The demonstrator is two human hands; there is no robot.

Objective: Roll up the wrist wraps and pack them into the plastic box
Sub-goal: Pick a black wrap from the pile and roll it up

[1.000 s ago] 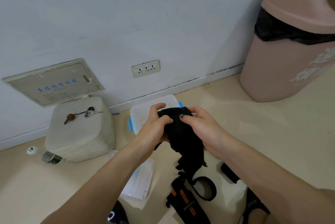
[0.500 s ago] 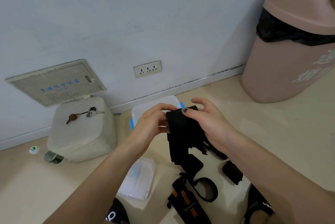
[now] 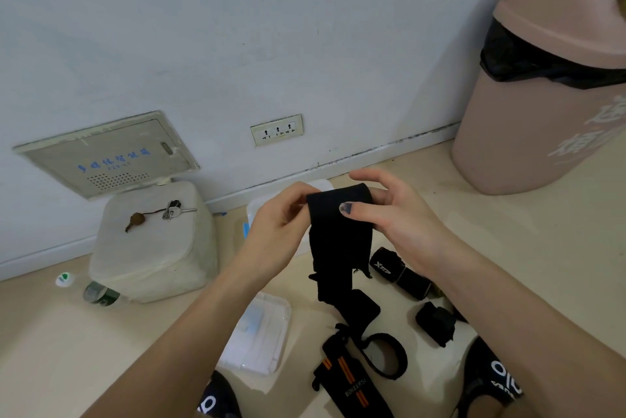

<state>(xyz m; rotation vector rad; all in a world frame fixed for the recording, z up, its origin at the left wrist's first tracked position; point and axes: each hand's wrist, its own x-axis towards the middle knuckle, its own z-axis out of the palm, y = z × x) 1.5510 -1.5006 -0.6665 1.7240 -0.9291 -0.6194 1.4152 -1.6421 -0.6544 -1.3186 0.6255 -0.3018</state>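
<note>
A black wrist wrap [image 3: 340,234] hangs flat between my hands, its lower end trailing onto the floor. My left hand [image 3: 276,224] pinches its upper left edge. My right hand [image 3: 394,214] holds the upper right edge, thumb pressed on the front. Behind my hands, by the wall, the clear plastic box [image 3: 252,214] with blue clips is mostly hidden. Its lid [image 3: 257,333] lies on the floor below my left forearm. An orange-striped black wrap [image 3: 352,380], a wrap marked XTEP [image 3: 386,263] and a rolled black wrap [image 3: 435,322] lie on the floor.
A pale cushion-like block [image 3: 152,248] with keys [image 3: 172,209] on top sits at the left, a bottle [image 3: 100,294] and cap [image 3: 64,278] beside it. A large pink bin [image 3: 542,95] stands at the right. The wall with a socket [image 3: 276,129] is close behind.
The bunched wrap has been spread flat and lifted slightly; my hands moved apart to its two upper edges, and more wraps on the floor came into sight.
</note>
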